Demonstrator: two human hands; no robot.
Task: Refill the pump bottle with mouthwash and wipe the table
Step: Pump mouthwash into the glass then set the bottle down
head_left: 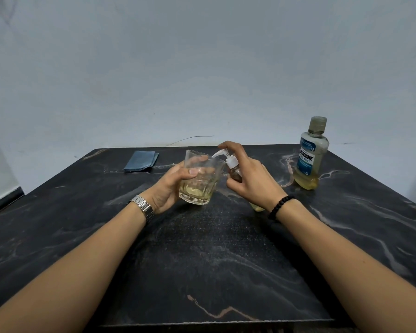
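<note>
My left hand (171, 188) grips a clear drinking glass (199, 181) with a little yellowish liquid at its bottom, tilted slightly and held just above the table. My right hand (247, 176) holds a small clear pump bottle (234, 168); its fingers wrap the body and the index finger lies over the white pump head, whose nozzle points over the glass rim. Most of the bottle body is hidden behind my fingers. A mouthwash bottle (310, 155) with a blue label and its cap on stands upright at the right, holding a low level of yellow liquid.
A folded blue-grey cloth (141, 161) lies at the far left of the dark marble table (202, 260). A pale wall rises right behind the table's far edge. A thin wire lies along the wall base.
</note>
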